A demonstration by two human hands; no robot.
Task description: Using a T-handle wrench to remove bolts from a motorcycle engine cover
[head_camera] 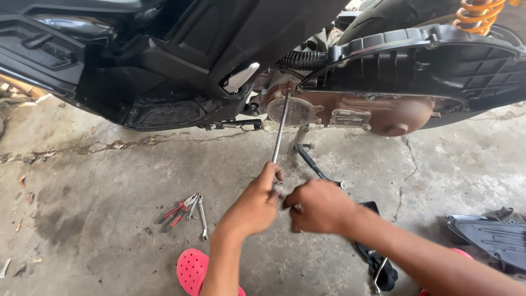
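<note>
Both hands meet near the middle of the view over a stained concrete floor [98, 181]. The left hand [256, 201] is curled shut around the near end of a long metal rod [280, 129], thumb along the shaft; the right hand [319, 204] is closed in a fist just beside it, touching the same near end, though what its fingers pinch there is hidden. The rod runs up and away from the hands, tilted a little right, and its far tip meets the top of a round cover on the brown, dusty engine casing [378, 112] of a scooter that fills the far side of the scene. Black body panels [164, 60] lie to the left of the casing, a black ribbed plastic cover [438, 63] to the right above it, and an orange coil spring [479, 13] at the far right corner. A black stand leg [313, 161] slants down to the floor just beyond the right hand. On the floor to the left lie red-handled pliers [175, 212] and small spanners [201, 216], touching one another, well apart from the hands. A pink perforated clog [193, 269] shows near the bottom edge, and a grey plastic panel [493, 237] lies at the right.
</note>
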